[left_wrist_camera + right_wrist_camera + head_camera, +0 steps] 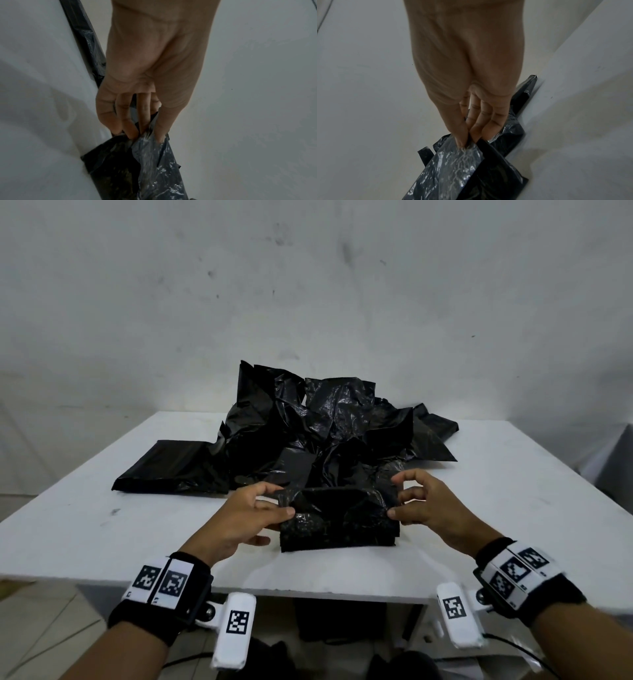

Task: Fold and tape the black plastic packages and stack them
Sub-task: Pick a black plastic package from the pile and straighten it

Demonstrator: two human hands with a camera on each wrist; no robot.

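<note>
A small black plastic package point(339, 525) lies near the front of the white table point(102, 529), its loose top flap partly raised. My left hand point(260, 508) pinches the flap's left corner between thumb and fingers; the left wrist view shows the fingertips point(133, 134) closed on the crinkled plastic point(154, 162). My right hand point(407, 505) pinches the flap's right corner, and the right wrist view shows thumb and fingertips point(462, 142) clamped on the glossy plastic point(453, 169). No tape is in view.
A big heap of crumpled black plastic bags point(325, 433) fills the middle and back of the table, just behind the package. A flatter black package point(171, 467) sticks out at the heap's left. A grey wall stands behind. The table's front edge runs just below my wrists.
</note>
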